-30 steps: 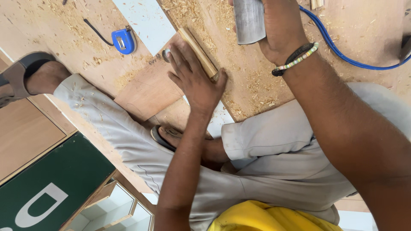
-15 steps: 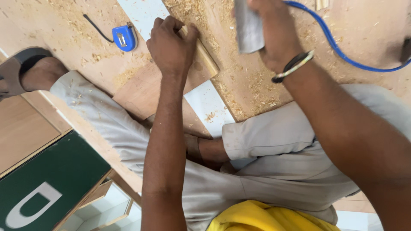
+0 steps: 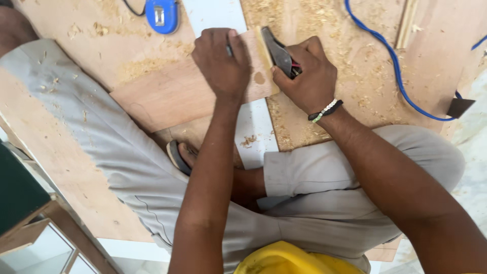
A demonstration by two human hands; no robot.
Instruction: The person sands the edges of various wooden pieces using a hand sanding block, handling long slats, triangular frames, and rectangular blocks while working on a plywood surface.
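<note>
My left hand (image 3: 222, 63) presses down on a flat brown plywood piece (image 3: 167, 94), fingers curled over its far edge. A thin pale wooden strip (image 3: 267, 61) runs along the piece's right end. My right hand (image 3: 304, 76) grips a dark metal tool (image 3: 280, 53) with red at the handle, its tip against that strip. A beaded bracelet (image 3: 324, 109) circles my right wrist. I sit cross-legged in grey trousers (image 3: 127, 152) on a large plywood sheet (image 3: 355, 76) strewn with sawdust.
A blue tape measure (image 3: 162, 14) lies at the top. A blue cable (image 3: 393, 66) loops across the sheet on the right. A white strip (image 3: 253, 132) runs under the piece. A sandal (image 3: 176, 157) shows by my foot. Green board (image 3: 15, 193) at left.
My right hand has let go of the grey flat object and come down to the strip holding a dark tool. My left hand has slid onto the plywood piece. The camera moved closer.
</note>
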